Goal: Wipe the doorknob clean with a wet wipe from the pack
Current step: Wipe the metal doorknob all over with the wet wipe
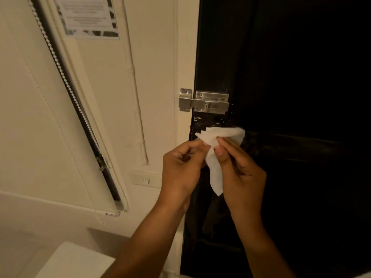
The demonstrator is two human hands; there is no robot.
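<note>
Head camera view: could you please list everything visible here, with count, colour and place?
wipe: one, white, pinched between both hands in front of the door
door: one, black, right half of view, chipped paint near its edge
bolt latch: one, silver metal, spanning door edge and frame above the wipe
wall: one, cream, left of the door
notice: one, white paper with dark border, top left on the wall
blind: one, cream, slanting down the left side, with a beaded chain
switch plate: one, cream, on the wall left of the left hand
left hand: one, gripping the wipe
right hand: one, gripping the wipe
</note>
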